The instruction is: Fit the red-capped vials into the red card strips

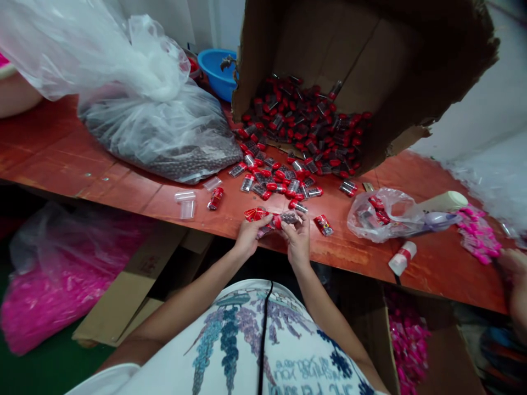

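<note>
Close to the table's front edge, my left hand point(248, 236) pinches a red printed plastic sleeve point(256, 214). My right hand point(299, 241) grips a small clear bottle point(290, 217) of dark pellets, its red end meeting the sleeve. Whether the bottle is partly inside the sleeve I cannot tell. Just right of my right hand lies a red printed packet point(323, 224). Beyond both hands is a loose pile of red-capped bottles point(284, 178). Left of them are a red-wrapped bottle point(216, 198) and several clear empty tubes point(188, 208).
A tipped cardboard box point(329, 44) spills bottles onto the red table point(156, 200). A plastic bag of dark pellets point(164, 137) sits at left, before a blue basin point(218, 74). A small clear bag point(370, 219) lies at right, with another person's hand point(516, 274) at the edge.
</note>
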{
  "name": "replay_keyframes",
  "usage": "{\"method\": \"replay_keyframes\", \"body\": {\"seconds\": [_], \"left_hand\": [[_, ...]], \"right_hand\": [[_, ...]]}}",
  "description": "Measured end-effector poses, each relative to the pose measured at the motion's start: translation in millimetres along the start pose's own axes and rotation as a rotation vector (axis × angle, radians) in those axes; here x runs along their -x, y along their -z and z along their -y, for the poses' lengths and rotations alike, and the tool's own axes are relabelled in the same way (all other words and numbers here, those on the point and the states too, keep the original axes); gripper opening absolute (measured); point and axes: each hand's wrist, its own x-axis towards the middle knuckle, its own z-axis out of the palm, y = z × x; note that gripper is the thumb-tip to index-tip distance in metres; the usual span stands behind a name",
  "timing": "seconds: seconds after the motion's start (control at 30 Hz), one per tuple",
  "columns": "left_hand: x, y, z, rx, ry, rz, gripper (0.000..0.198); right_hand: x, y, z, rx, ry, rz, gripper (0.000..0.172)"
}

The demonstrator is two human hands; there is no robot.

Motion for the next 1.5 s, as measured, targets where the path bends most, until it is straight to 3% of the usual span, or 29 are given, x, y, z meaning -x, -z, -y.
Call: {"method": "replay_keyframes", "body": {"seconds": [0.2, 0.43, 0.73, 0.93, 1.07, 1.17, 1.33, 1.5], "left_hand": [[1, 1.0, 0, -0.063, -0.076, 0.035, 0.031], [3, 1.6, -3, -0.141, -0.136, 0.044, 0.035], [2, 3.4, -8, -0.191, -0.154, 0.074, 0.029], [4, 0.6, -17, -0.234, -0.247, 0.112, 0.034], [7, -0.2, -20, -0.323, -0.270, 0.114, 0.038], [7, 0.1, -19, -0.387, -0.267, 0.112, 0.027], [6, 1.1, -21, -0.349, -0.168, 0.250, 0.027], [9, -1.7, -18, -0.362, -0.191, 0.218, 0.022]], "right_hand": [[-3, 4, -5, -0.007, 0.021, -0.069, 0.039], [3, 0, -2, -0.008, -0.008, -0.071, 0.051], [6, 0, -8, -0.065, -0.033, -0.055, 0.040], [8, 6, -10, 0.141, -0.022, 0.060, 0.030], [14, 6, -11, 0.272, 0.076, 0.009, 0.028], [17, 6, -12, 0.322, 0.106, -0.036, 0.026], [13, 7, -8, 0.173, 0.023, 0.012, 0.028], [11, 8, -4, 0.152, 0.026, 0.045, 0.027]]}}
